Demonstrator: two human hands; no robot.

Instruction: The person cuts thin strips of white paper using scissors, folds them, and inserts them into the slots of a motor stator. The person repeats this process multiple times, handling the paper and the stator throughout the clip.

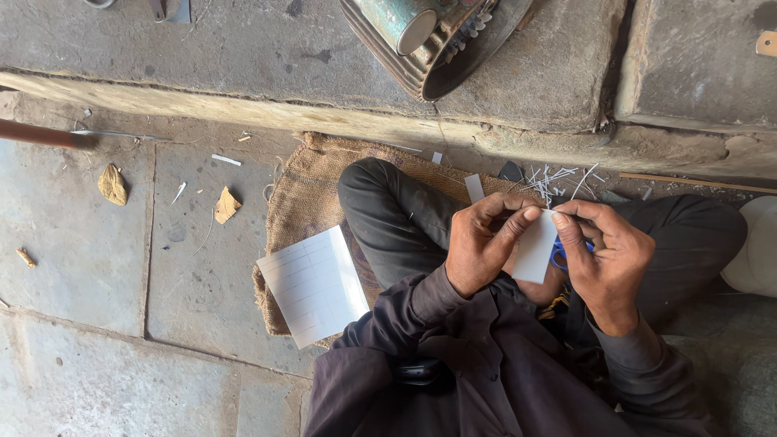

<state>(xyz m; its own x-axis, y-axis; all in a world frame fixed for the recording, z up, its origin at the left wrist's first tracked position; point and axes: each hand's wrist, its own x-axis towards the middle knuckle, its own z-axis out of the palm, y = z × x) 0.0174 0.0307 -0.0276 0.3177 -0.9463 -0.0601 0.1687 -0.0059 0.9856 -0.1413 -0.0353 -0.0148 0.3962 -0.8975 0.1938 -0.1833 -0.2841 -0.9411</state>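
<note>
The left hand (484, 243) pinches a small white card (537, 247) by its left edge, thumb and fingers clamped on it. The right hand (603, 255) grips blue-handled scissors (560, 254), fingers closed through the handles, at the card's right edge. The card sits between both hands, above the lap. Left, a ruled white sheet (314, 285) lies on burlap sacking (301, 194). Far, a ribbed metal container (437, 40) lies tilted on the stone step (243, 48); contents cannot be determined

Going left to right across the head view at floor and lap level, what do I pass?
Crumpled brown scrap → lined white sheet on the burlap mat → left hand → small white card → right hand with blue-handled scissors.
</note>
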